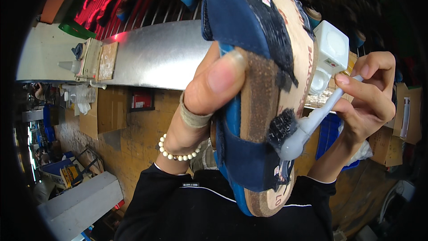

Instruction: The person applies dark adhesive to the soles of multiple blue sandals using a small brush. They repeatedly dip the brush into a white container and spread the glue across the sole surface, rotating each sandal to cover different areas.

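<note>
My left hand (209, 90) is closed round a sandal (259, 102) held upright close to the camera, its thumb pressing on the cork side. Dark blue straps are folded onto the pale underside, and a blue last (232, 120) fills the inside. In my right hand (369, 100) is a brush (317, 115) with a whitish handle, pinched between thumb and fingers. Its black bristles rest against the underside by the edge of the lower strap. Behind the sandal, near my right fingers, is a white square container (333, 44).
A shiny metal bench top (156, 51) stretches across in front of me. At its left end lie a wooden board (108, 60) and a pointed grey-white nozzle (69, 66). More shoes on blue lasts (189, 0) stand on the rack beyond. Cardboard boxes (103, 114) and a blue crate (327, 136) sit lower down.
</note>
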Demonstrator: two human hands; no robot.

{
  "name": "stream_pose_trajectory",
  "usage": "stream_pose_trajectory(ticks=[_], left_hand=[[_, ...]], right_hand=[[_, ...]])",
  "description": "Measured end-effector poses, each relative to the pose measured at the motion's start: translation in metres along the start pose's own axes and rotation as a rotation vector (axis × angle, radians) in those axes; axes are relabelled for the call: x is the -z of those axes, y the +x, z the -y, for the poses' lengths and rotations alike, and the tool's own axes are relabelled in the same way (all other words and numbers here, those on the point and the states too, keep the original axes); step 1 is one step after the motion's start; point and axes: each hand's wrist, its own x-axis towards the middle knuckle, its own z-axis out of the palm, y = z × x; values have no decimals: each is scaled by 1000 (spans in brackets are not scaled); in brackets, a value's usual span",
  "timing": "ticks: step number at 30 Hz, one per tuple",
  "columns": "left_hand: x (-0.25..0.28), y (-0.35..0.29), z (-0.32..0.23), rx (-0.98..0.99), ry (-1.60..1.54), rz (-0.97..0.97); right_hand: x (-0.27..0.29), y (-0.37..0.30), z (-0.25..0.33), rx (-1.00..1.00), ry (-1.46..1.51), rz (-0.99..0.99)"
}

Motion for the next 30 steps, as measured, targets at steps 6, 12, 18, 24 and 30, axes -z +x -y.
stream_pose_trajectory(ticks=[6,12,18,24,30], left_hand=[[-7,2,-15,2,-121,-9],[-14,-4,-9,-41,-188,-107],[-2,-14,-10,-343,237,-328],[59,-6,16,-884,717,-524],[139,-37,-29,-988,655,-107]], right_hand=[[4,1,-7,15,99,97],[-1,-3,-13,51,197,118],[-5,-15,-6,-21,191,92],[10,-27,23,-217,-45,40],[11,-23,40,-267,-270,28]])
